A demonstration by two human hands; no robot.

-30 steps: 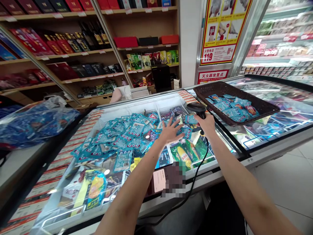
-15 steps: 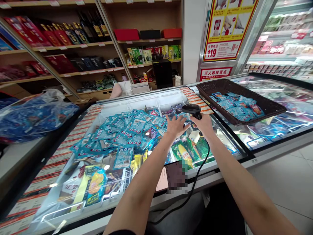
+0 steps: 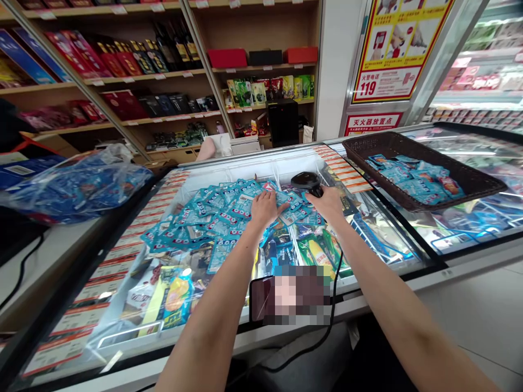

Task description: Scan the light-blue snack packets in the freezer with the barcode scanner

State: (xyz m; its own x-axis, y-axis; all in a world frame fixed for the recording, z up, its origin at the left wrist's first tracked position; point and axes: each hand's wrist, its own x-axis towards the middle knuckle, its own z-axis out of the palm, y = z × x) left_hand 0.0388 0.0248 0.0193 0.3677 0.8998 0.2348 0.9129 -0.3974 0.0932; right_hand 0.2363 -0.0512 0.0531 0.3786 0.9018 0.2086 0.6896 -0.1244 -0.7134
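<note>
Small blue snack packets (image 3: 196, 215) lie heaped across a glass freezer lid (image 3: 119, 296), well back from its front edge. The left hand (image 3: 265, 207) rests over the heap, fingers nearly together, thumb apart. The right hand (image 3: 327, 201) has its fingers clamped around a black handheld barcode scanner (image 3: 306, 182) at the heap's right end. A strip of price labels (image 3: 347, 170) separates the scanner from a brown woven basket (image 3: 482, 182) holding similar packets.

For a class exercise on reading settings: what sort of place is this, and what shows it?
Probably a shop: a glass-topped cabinet holds packaged goods, tagged shelves carry boxes and bottles, and the right hand holds what looks like a barcode scanner.
</note>
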